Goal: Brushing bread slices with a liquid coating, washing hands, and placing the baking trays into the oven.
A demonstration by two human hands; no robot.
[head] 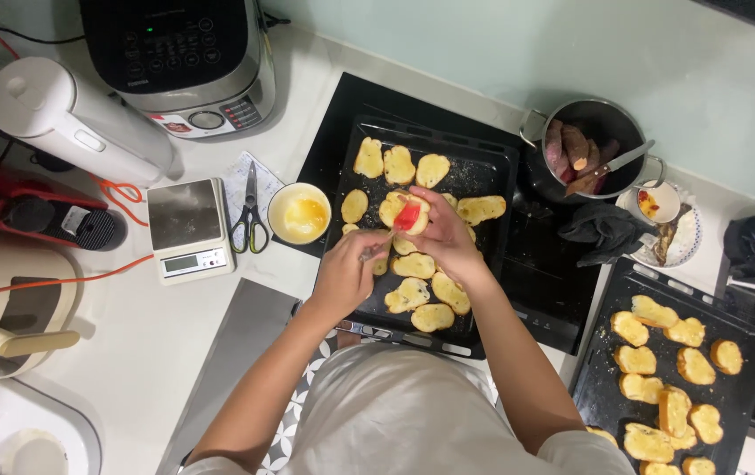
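Observation:
My right hand (443, 242) holds up a slice of bread (402, 209) over a black baking tray (492, 167). A red silicone brush (406, 216) lies against the slice; my left hand (347, 273) grips its metal handle. Several buttered slices (417, 295) lie across the tray. Left of the tray stands a small white bowl of yellow melted butter (300, 214).
A second black tray of bread slices (672, 378) sits at the right. A steel pot with sweet potatoes and a knife (593, 145) stands behind, next to a small plate (670, 224) and dark cloth (606, 230). Kitchen scale (187, 230), scissors (250, 211), rice cooker (179, 57) and white kettle (74, 119) stand left.

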